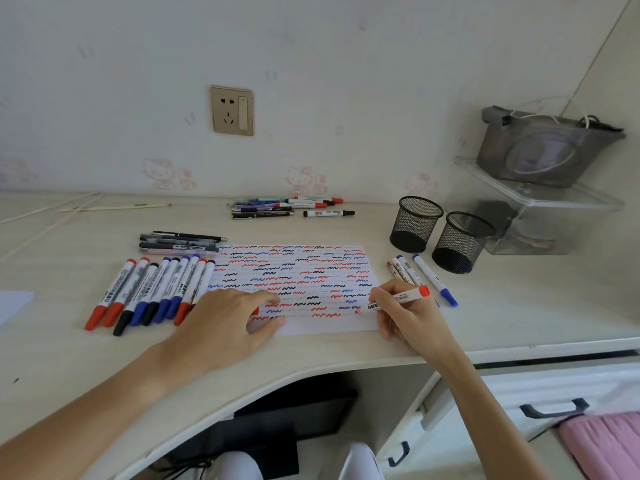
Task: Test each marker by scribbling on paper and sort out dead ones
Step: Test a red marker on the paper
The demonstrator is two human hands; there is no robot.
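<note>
The right hand (407,315) grips a red marker (394,300), uncapped, its tip touching the paper (311,271) near the lower right corner, with its cap end pointing up and right. The left hand (225,320) lies flat with relaxed fingers on the sheet's lower left part, pressing it to the tabletop (86,368); something small and red peeks out beside its fingers, too hidden to identify. The paper is nearly filled with red, blue and black squiggles. Just left of it lies a row of capped markers (152,292), with a few dark pens (180,242) above them. Right of the sheet, near the writing hand, lie several more markers (424,277). Two black mesh cups (440,233) stand behind those, and another cluster of pens (287,207) lies near the wall. A clear shelf (540,195) on the right carries a grey bag (543,150)
</note>
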